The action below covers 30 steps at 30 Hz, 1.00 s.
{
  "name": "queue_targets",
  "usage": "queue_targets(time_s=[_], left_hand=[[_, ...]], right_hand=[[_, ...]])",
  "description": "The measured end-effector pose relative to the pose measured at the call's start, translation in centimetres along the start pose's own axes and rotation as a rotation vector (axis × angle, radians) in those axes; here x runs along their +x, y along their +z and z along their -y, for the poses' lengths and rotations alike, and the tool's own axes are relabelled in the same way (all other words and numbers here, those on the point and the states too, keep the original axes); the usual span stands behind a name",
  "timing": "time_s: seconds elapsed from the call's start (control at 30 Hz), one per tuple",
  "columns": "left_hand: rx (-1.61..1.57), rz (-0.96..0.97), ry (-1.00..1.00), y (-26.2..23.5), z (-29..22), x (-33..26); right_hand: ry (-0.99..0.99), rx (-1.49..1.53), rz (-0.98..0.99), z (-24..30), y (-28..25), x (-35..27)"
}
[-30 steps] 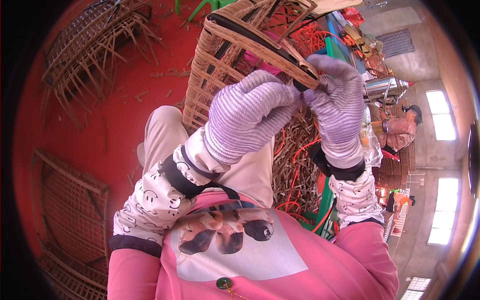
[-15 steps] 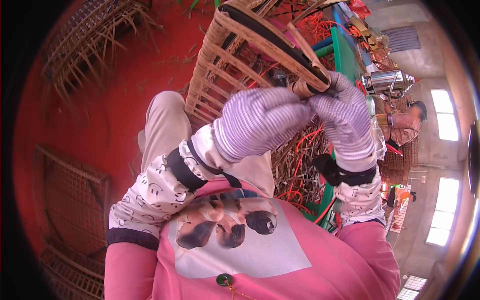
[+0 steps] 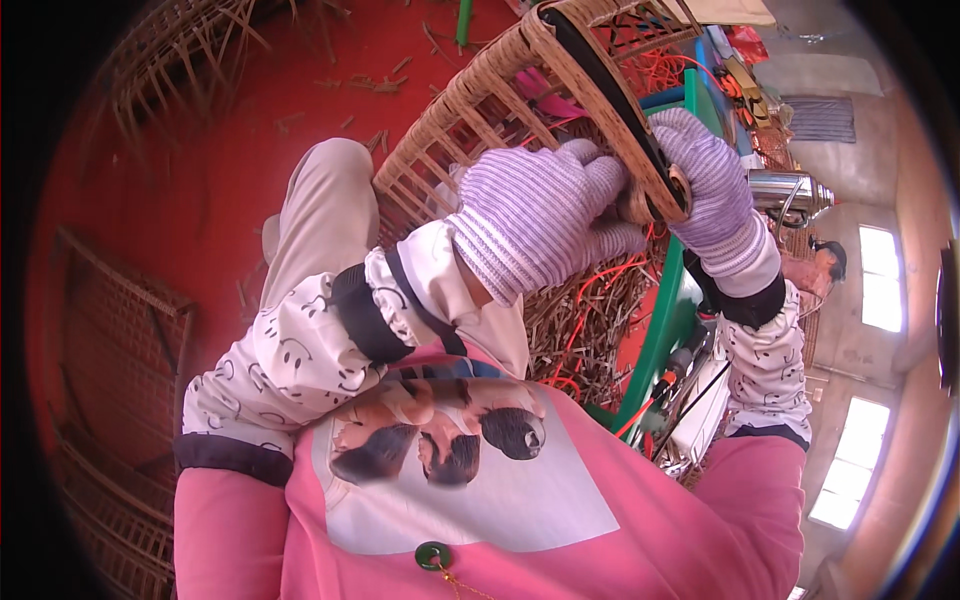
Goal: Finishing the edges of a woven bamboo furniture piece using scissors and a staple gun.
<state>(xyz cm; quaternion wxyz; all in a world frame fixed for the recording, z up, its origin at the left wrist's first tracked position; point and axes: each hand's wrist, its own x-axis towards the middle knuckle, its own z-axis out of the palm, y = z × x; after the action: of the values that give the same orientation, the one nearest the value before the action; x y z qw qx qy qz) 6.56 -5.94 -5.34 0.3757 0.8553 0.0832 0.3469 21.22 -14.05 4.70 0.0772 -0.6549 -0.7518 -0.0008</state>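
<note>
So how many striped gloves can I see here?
2. The left glove is pressed against the woven rattan frame; the right glove grips its dark rim from the other side. None seem hidden.

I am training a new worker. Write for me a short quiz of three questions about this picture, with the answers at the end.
1. True or false: both hands wear striped purple gloves.
2. Which thing do the two hands work on?
A. a metal bucket
B. a woven rattan frame with a dark rim
C. a glass bottle
3. Fill in: the floor under the work is painted ____.

Key
1. True. The left hand and the right hand are both gloved.
2. B. Both hands close on the rim end of the woven rattan frame, which rests against the person's knee.
3. Red; the floor has loose cane scraps on it.
</note>
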Motion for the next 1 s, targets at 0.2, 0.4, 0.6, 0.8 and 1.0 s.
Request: queue_targets(time_s=[0.2, 0.4, 0.6, 0.8, 1.0], left_hand=[[-0.041, -0.102, 0.029, -0.1, 0.8, 0.1], [-0.102, -0.024, 0.047, 0.0, 1.3, -1.0], [-0.078, -0.187, 0.056, -0.1, 1.2, -1.2], [0.23, -0.122, 0.086, -0.1, 0.9, -2.1], [0.237, -0.261, 0.238, -0.5, 1.7, -2.5]], right_hand=[[-0.061, 0.032, 0.069, 0.6, -2.1, -1.3], [0.562, 0.558, 0.459, 3.1, -2.8, -2.4], [0.615, 0.458, 0.192, 7.1, -0.6, -2.2], [0.693, 0.468, 0.065, 8.4, 0.8, -1.9], [0.96, 0.602, -0.022, 10.0, 1.1, -1.3]])
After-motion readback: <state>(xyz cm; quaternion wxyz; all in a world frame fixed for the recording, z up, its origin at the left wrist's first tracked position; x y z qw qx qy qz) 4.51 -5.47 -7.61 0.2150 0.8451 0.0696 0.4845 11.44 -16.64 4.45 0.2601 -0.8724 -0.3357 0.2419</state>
